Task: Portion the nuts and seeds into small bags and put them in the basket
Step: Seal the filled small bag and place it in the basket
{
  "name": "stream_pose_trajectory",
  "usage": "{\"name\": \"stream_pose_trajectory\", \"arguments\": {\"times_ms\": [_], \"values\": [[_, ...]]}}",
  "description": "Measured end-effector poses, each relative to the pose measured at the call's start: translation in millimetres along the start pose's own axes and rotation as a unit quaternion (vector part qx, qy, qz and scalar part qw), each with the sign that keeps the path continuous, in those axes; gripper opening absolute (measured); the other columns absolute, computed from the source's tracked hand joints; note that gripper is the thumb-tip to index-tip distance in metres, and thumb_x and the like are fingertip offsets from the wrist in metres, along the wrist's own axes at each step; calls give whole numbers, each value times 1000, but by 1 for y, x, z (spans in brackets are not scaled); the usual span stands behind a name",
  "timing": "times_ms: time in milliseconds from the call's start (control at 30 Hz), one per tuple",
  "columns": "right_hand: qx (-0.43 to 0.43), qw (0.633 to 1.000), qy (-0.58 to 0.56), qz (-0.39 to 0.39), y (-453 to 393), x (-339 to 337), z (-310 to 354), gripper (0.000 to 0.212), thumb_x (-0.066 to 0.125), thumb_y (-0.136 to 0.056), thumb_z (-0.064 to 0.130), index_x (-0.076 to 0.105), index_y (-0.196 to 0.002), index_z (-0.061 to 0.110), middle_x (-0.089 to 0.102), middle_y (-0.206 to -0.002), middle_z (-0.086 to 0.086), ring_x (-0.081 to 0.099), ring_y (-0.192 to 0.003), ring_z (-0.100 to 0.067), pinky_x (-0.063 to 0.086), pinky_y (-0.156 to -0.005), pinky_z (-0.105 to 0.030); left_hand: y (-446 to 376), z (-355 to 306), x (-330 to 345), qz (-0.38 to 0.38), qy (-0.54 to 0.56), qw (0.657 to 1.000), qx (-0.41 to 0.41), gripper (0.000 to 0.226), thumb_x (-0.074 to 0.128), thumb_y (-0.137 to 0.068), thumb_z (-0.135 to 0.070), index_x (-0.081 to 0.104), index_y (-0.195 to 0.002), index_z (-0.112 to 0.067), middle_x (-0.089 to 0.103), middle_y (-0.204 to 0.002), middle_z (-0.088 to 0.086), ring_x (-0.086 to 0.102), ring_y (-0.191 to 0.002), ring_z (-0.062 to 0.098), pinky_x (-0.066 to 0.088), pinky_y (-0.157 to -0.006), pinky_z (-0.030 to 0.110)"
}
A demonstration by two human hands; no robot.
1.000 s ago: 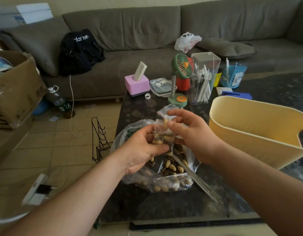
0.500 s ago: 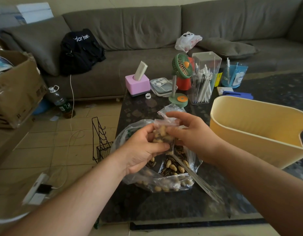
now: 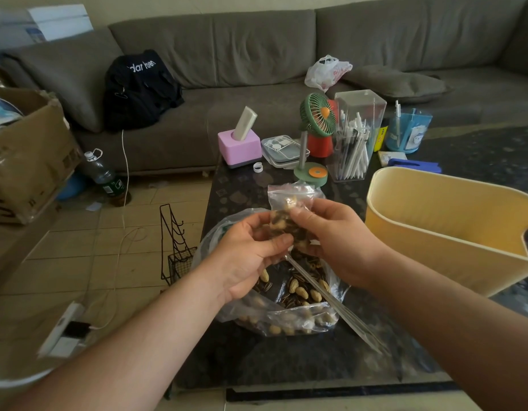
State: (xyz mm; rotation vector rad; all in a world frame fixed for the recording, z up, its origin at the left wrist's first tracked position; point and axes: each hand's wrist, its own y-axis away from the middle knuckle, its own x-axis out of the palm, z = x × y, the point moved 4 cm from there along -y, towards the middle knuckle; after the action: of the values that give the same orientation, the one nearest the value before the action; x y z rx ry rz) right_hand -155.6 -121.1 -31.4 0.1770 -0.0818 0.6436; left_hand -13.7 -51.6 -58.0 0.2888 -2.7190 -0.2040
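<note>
- Your left hand [image 3: 245, 256] pinches the small bag [image 3: 289, 209] from the left, thumb curled onto its lower edge.
- Your right hand [image 3: 337, 241] grips it from the right, fingertips over the nuts inside.
- The bag sits upright between both hands, above the big bag [image 3: 286, 307], left of the basket [image 3: 452, 229].

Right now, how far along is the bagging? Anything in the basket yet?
Done: the small bag already holds a portion of nuts and seeds. In hand: the left hand and right hand both pinch it above the big bag; whether its top is sealed I cannot tell. Left: it has not gone into the yellow basket, whose visible inside shows no bags, and the big bag still holds plenty to portion.
</note>
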Motion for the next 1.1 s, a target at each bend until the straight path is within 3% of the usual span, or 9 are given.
{"name": "stream_pose_trajectory", "arguments": {"times_ms": [100,267,333,433,567,700,867,1000,1100], "values": [[-23,1000,16,3,-2,-4,-1,20,71,-98,12,74,-117,9,76,-112,-20,75,-101,-30,62,-92,-39,-2,1,0,-7,23,1000,2,44,73,-81,3,67,-122,-10,80,-99,6,77,-89,18,62,-71,26],[-41,998,36,-20,-5,-10,-2,16,76,-93,6,75,-108,3,70,-112,-34,72,-104,-45,59,-98,-55,-1,-1,-1,-7,-35,999,14,46,80,-76,-17,71,-120,-10,78,-105,6,76,-96,18,63,-81,30],[-28,999,20,-11,-5,-11,-3,16,73,-94,2,73,-109,-1,69,-111,-34,72,-96,-37,61,-96,-51,-1,-2,-2,-15,-44,999,22,39,80,-78,-21,73,-114,-9,78,-108,7,75,-106,22,63,-87,32],[0,1000,-19,17,-4,-9,0,18,69,-96,4,71,-113,-1,75,-100,-16,73,-91,-25,64,-82,-34,0,-1,0,-24,-35,999,26,38,77,-79,-18,69,-114,-7,78,-108,8,75,-106,22,63,-83,32],[2,999,-48,24,0,-6,5,32,72,-93,19,70,-118,-1,76,-111,-21,75,-101,-32,63,-90,-43,0,0,4,-14,-23,1000,14,22,70,-93,-3,64,-113,-8,79,-100,8,78,-97,22,66,-77,35],[-12,999,-23,-19,0,-6,4,18,67,-100,9,71,-115,0,77,-107,-20,76,-98,-33,64,-80,-38,1,-2,4,-19,-61,998,23,13,66,-101,-4,66,-110,-12,79,-102,7,78,-100,22,66,-78,38],[-18,1000,-22,-4,1,-3,6,22,70,-99,16,72,-120,10,77,-111,-11,76,-96,-22,62,-75,-30,2,-7,2,-43,-70,996,37,25,70,-99,-12,68,-123,-5,78,-111,11,78,-105,25,66,-80,42],[-26,1000,-1,-13,1,-3,6,20,68,-100,11,70,-117,1,77,-110,-18,75,-96,-25,63,-78,-33,2,-3,4,-22,-67,997,18,15,64,-102,-4,68,-116,-3,77,-109,17,77,-104,29,66,-81,40],[-18,1000,-7,-25,0,-4,6,24,70,-98,10,65,-118,-2,74,-112,-24,73,-91,-26,62,-76,-36,3,-4,9,-5,-42,999,23,24,71,-95,-10,64,-117,-4,76,-109,16,76,-104,29,66,-83,43]]}}
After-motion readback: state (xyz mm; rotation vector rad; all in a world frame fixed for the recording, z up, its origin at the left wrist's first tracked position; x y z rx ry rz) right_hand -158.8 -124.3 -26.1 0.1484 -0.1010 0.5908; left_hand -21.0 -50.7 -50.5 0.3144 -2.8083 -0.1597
